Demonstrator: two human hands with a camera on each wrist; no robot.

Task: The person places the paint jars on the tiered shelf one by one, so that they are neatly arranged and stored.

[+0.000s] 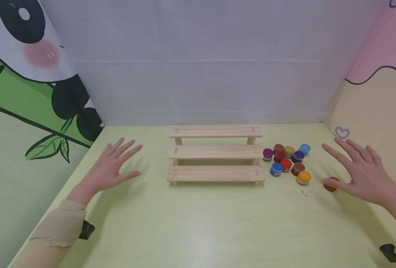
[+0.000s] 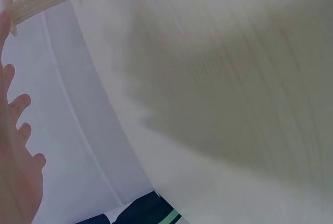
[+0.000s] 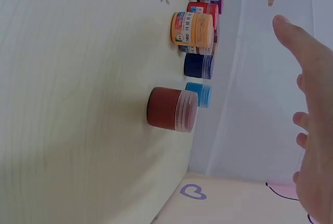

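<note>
My left hand (image 1: 109,169) hovers over the left part of the table with spread fingers and holds nothing. Over on the right, my right hand (image 1: 365,175) is also spread and holds nothing; its thumb overlaps a brown paint jar (image 1: 330,185) in the head view. That same brown jar (image 3: 171,109) stands upright on the table below the hand in the right wrist view. Several more small paint jars cluster to its left, among them an orange jar (image 1: 303,178), a blue jar (image 1: 276,169), a red jar (image 1: 286,165) and a light blue jar (image 1: 304,149).
A three-step wooden rack (image 1: 216,173) stands mid-table, just left of the jars. Behind it hangs a pale cloth backdrop (image 1: 201,85). Printed side panels flank the pale table (image 1: 198,223). A small dark mark (image 1: 304,193) lies near the orange jar.
</note>
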